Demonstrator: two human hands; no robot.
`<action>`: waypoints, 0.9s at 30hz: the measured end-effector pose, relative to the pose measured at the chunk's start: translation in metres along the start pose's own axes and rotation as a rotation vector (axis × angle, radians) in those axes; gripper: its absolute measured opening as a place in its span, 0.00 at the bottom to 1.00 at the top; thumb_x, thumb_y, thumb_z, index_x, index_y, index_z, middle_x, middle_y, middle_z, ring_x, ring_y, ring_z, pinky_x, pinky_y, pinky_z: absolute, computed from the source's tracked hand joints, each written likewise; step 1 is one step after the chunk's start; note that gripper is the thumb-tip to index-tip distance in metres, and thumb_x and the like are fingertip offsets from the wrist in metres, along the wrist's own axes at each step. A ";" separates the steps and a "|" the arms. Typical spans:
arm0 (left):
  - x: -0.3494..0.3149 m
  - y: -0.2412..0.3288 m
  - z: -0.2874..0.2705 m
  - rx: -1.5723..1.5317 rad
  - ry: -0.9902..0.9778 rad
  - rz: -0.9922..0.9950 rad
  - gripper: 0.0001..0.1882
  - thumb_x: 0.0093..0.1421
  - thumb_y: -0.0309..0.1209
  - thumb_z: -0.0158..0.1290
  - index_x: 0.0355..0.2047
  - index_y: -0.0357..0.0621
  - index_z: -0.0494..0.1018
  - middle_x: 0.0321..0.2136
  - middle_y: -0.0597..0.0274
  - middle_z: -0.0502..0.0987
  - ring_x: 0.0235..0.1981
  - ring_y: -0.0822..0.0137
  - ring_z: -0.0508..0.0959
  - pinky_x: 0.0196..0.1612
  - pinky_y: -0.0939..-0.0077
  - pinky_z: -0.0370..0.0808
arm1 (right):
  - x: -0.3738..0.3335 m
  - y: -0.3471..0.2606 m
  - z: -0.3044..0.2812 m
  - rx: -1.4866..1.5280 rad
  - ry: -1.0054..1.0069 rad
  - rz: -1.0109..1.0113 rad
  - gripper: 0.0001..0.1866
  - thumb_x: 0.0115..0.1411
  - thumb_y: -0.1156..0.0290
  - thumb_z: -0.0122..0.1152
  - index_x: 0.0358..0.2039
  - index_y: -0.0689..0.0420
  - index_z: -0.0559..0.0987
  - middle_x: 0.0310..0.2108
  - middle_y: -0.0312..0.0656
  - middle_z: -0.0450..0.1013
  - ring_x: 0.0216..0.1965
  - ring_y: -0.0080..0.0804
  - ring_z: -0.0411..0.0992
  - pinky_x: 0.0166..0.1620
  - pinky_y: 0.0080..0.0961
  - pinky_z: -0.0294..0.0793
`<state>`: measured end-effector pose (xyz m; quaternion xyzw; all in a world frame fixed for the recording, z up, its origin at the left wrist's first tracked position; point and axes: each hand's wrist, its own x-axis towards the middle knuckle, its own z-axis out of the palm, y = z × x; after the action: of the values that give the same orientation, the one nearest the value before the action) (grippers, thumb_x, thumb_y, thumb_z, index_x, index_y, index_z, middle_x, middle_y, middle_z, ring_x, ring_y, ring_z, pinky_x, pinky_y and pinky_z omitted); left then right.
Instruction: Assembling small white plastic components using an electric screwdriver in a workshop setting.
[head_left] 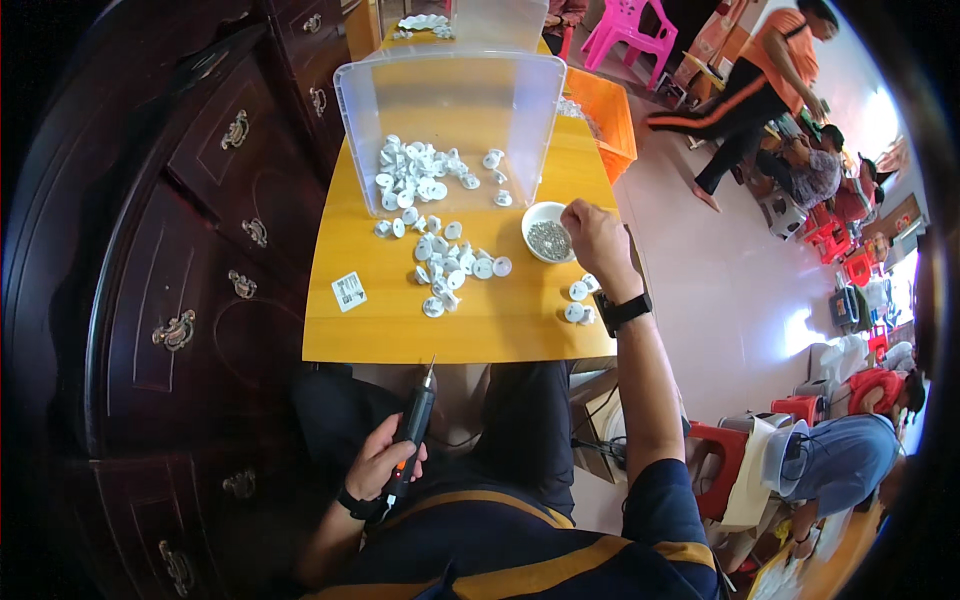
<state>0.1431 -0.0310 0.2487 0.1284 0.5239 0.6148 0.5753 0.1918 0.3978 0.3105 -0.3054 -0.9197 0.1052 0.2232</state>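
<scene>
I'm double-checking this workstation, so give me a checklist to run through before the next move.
1. Electric screwdriver held: ok, in the left hand.
2. Its bit pointing away from the torso: ok.
3. White bowl stocked: ok, small metal pieces inside.
4. Right hand at the bowl: ok, at its right side.
5. Metal piece in its grasp: cannot tell.
6. White parts in one pile: not ok, spread about the table.

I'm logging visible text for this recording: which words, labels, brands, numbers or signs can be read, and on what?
None can be read.
White card on the table: dark print, too small to read.
Black screwdriver in the left hand: no legible lettering.
White round parts: small dark spots, too small to tell whether lettering.
</scene>
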 end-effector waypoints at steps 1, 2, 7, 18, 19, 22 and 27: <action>0.000 0.002 -0.002 -0.006 0.012 0.005 0.21 0.62 0.26 0.47 0.56 0.38 0.62 0.31 0.58 0.76 0.26 0.71 0.77 0.31 0.78 0.77 | 0.003 0.003 0.007 -0.132 -0.102 0.023 0.11 0.59 0.60 0.59 0.32 0.54 0.80 0.30 0.48 0.78 0.33 0.49 0.76 0.35 0.41 0.75; -0.001 0.004 -0.004 -0.010 0.023 0.011 0.21 0.62 0.26 0.47 0.56 0.38 0.62 0.31 0.58 0.76 0.26 0.71 0.77 0.31 0.78 0.77 | 0.004 0.006 0.012 -0.129 -0.099 0.019 0.11 0.59 0.60 0.59 0.32 0.54 0.80 0.30 0.48 0.78 0.33 0.49 0.76 0.35 0.41 0.75; 0.001 0.016 -0.014 0.084 0.019 0.013 0.21 0.62 0.27 0.47 0.56 0.38 0.60 0.32 0.56 0.76 0.26 0.70 0.78 0.30 0.77 0.78 | 0.017 0.018 0.042 -0.194 -0.181 -0.008 0.13 0.52 0.57 0.65 0.32 0.53 0.82 0.29 0.49 0.78 0.33 0.48 0.78 0.37 0.41 0.77; -0.023 -0.001 -0.012 0.075 0.104 0.093 0.21 0.62 0.25 0.47 0.56 0.38 0.61 0.31 0.57 0.76 0.26 0.70 0.78 0.31 0.76 0.78 | 0.021 0.015 0.070 -0.222 -0.262 -0.014 0.10 0.56 0.64 0.55 0.30 0.53 0.82 0.33 0.52 0.78 0.36 0.52 0.77 0.39 0.45 0.77; -0.026 -0.005 -0.010 0.067 0.117 0.085 0.21 0.62 0.26 0.47 0.56 0.38 0.61 0.32 0.57 0.76 0.27 0.69 0.78 0.31 0.76 0.77 | 0.022 0.017 0.075 -0.219 -0.251 0.004 0.10 0.56 0.65 0.55 0.30 0.53 0.82 0.33 0.53 0.78 0.36 0.52 0.77 0.39 0.45 0.77; -0.031 -0.018 -0.010 0.037 0.147 0.107 0.21 0.63 0.27 0.47 0.56 0.38 0.61 0.32 0.57 0.76 0.27 0.69 0.78 0.31 0.76 0.77 | 0.023 0.019 0.079 -0.240 -0.267 0.003 0.11 0.57 0.63 0.55 0.33 0.54 0.82 0.34 0.53 0.78 0.37 0.52 0.78 0.40 0.45 0.77; -0.044 -0.024 0.000 0.040 0.209 0.151 0.20 0.63 0.26 0.47 0.55 0.39 0.62 0.32 0.56 0.76 0.27 0.69 0.78 0.31 0.75 0.77 | 0.024 0.013 0.074 -0.298 -0.315 -0.010 0.15 0.58 0.59 0.58 0.37 0.57 0.81 0.36 0.53 0.79 0.40 0.50 0.78 0.43 0.43 0.78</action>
<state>0.1702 -0.0731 0.2498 0.1140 0.5821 0.6558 0.4669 0.1463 0.4187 0.2499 -0.3102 -0.9501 0.0133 0.0296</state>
